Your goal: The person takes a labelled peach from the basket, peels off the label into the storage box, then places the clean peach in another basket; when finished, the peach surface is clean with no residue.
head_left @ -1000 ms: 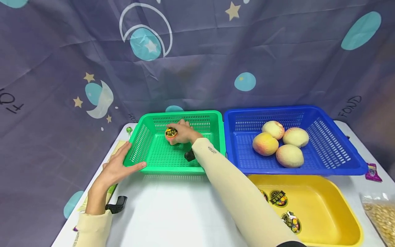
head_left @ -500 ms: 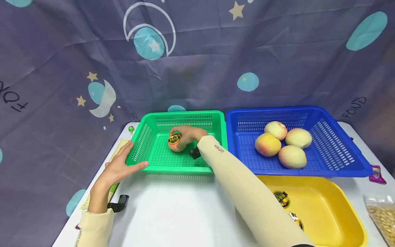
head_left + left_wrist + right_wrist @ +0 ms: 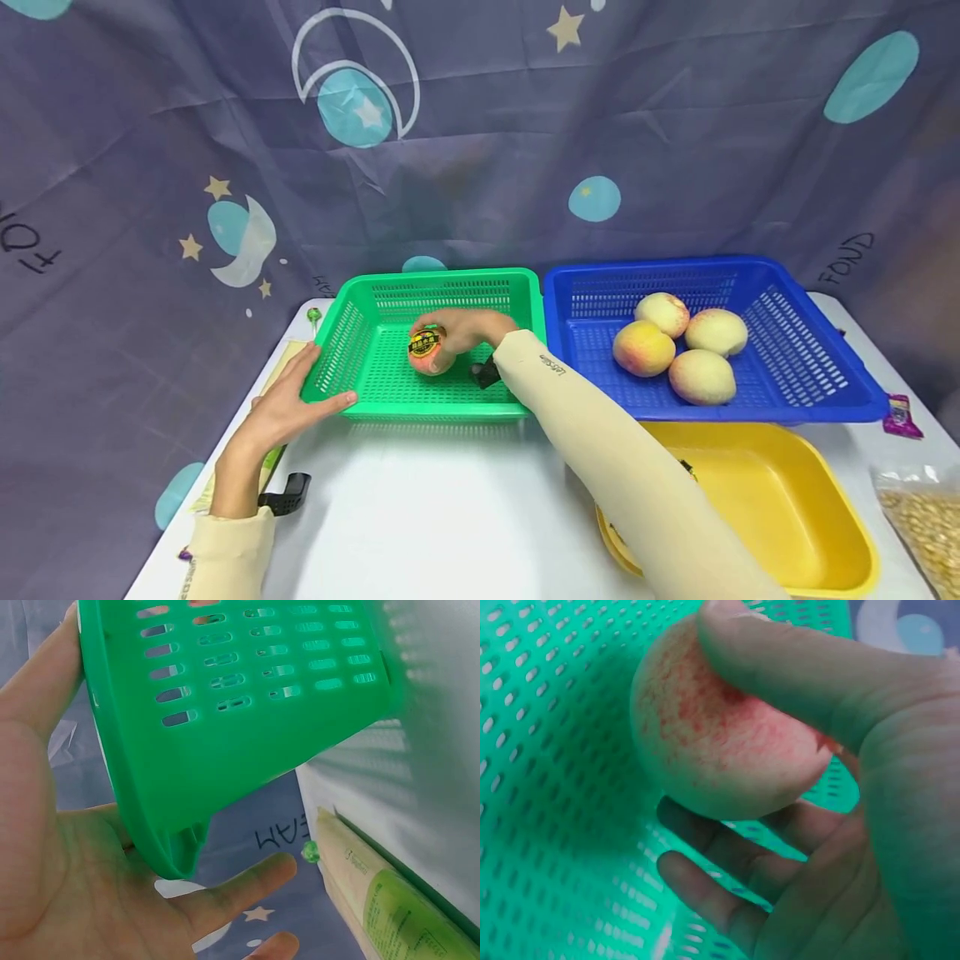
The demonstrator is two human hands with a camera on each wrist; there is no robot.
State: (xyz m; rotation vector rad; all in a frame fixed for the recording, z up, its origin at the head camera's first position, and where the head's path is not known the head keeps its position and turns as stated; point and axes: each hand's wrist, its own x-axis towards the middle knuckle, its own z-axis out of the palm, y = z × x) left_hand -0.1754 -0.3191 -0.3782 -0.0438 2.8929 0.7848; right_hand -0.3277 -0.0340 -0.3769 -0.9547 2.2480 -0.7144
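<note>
White table [image 3: 420,517] backed by a starry purple curtain [image 3: 480,150], stickered peach [image 3: 426,351] gripped by the right hand [image 3: 468,329] inside the green basket [image 3: 375,287], its corner steadied by the flat, open-fingered left hand [image 3: 288,404], blue basket [image 3: 832,367] alongside

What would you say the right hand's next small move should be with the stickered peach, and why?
Probably ease the fingers open and let go. The right hand grips the peach low inside the green basket, close above its mesh floor or on it, sticker up, and the left hand steadies the basket's corner.
</note>
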